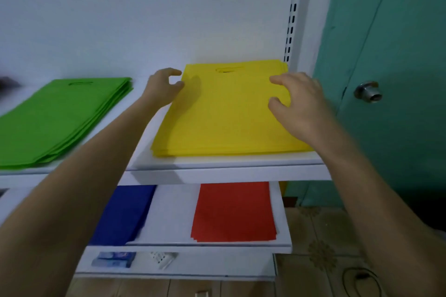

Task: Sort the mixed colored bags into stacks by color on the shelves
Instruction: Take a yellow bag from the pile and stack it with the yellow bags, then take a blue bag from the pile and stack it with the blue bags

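While the right hand (296, 103) rests, fingers spread and released, on the one yellow stack (224, 123) on the upper shelf (217, 172), the left hand (164, 85) curls at its left edge, grasp indeterminate; a shelf gap separates one green stack (55, 118) leftward, with one blue stack (123, 212) and one red stack (234, 210) below.

Yellow bags (224, 113), green bags (58, 120), blue bags (123, 214), red bags (234, 212), teal door (391, 55).
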Tool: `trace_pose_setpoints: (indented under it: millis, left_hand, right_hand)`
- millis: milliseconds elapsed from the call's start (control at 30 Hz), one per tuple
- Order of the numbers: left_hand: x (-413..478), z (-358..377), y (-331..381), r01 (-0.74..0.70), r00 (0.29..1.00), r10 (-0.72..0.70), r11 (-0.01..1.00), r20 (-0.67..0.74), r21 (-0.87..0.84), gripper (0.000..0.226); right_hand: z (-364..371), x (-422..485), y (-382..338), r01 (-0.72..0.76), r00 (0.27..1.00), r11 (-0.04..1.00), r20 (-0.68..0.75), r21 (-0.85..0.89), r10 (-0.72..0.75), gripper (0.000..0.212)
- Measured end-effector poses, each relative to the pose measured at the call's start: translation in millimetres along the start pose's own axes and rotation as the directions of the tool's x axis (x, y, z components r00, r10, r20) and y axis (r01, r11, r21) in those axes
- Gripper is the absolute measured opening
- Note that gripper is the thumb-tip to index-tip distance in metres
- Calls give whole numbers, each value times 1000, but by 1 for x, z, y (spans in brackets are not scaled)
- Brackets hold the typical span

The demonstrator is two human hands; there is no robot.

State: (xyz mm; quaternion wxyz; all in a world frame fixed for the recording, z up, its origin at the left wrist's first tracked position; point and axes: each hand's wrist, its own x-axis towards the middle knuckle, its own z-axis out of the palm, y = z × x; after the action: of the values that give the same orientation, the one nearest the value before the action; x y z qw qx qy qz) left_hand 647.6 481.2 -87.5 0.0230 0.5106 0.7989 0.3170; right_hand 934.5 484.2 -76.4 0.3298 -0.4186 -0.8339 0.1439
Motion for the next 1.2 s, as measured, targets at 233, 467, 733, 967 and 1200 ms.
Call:
trace_pose_setpoints:
  millis: [233, 467, 733, 967, 1200]
  left_hand:
    - [-98, -71, -35, -166, 917, 51, 950, -395, -263, 29]
    - [-280, -120, -168, -16, 878, -66, 986, -474, -167, 25]
    - [-476, -136, -327, 485, 777, -536, 844, -331, -228, 28]
    - [-566, -177, -405, 738, 614, -759, 649, -215, -183, 33]
    - [-537, -244, -479, 766, 604, -769, 633, -210, -113, 38]
  right_hand:
    - [77, -48, -102, 364, 925, 830, -58, 422, -376, 38]
    - [212, -161, -178, 270, 804, 809, 340, 523, -488, 40]
    - [328, -290, -254, 136, 632, 918, 680, 374, -371, 45]
    - [390, -353, -332, 229, 392, 932, 850, 281, -353, 52]
    - [450, -333, -426, 342, 360, 878, 816, 336, -452, 50]
